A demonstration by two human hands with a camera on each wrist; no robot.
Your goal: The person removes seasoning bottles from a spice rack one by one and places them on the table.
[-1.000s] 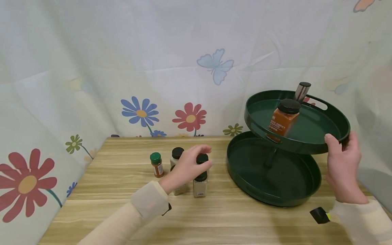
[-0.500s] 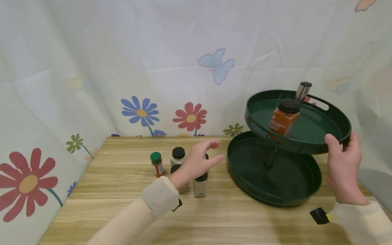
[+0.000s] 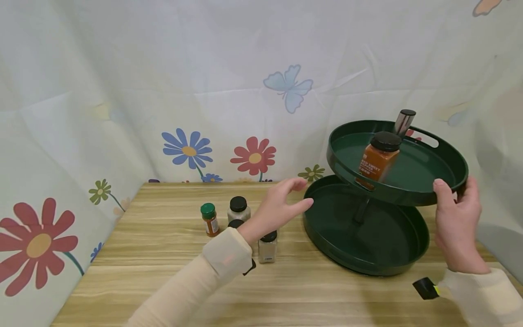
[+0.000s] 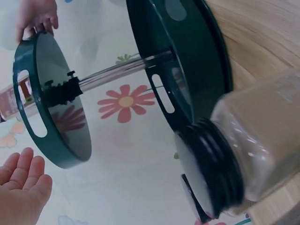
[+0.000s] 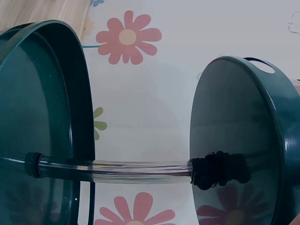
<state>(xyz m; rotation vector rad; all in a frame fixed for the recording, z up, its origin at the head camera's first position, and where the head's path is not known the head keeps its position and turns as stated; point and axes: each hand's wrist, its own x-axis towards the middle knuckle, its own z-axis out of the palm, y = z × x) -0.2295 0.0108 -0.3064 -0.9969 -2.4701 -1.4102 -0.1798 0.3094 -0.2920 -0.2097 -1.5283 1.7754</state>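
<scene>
A two-tier green tray stand stands on the right, its upper tray [image 3: 425, 170] tilted above the lower tray [image 3: 367, 245]. My right hand [image 3: 458, 222] grips the upper tray's right rim, thumb on top. A red sweet pepper jar [image 3: 380, 156] with a black lid stands in that tray. My left hand [image 3: 275, 209] hangs left of the lower tray, holding nothing, thumb and fingers apart; its fingers [image 4: 28, 173] show in the left wrist view. Below and behind it are black-lidded jars, one pale jar [image 3: 267, 249] in front and another [image 3: 238, 211] behind, partly hidden.
A small green-capped spice bottle [image 3: 209, 221] stands at the left of the jars. The wooden table [image 3: 318, 299] meets a flower-printed cloth [image 3: 229, 91] at the back. A metal post [image 5: 140, 171] joins the two trays.
My left hand has moved right and slightly up, from over the jars toward the lower tray. My right hand keeps its grip on the upper tray, which has hardly moved.
</scene>
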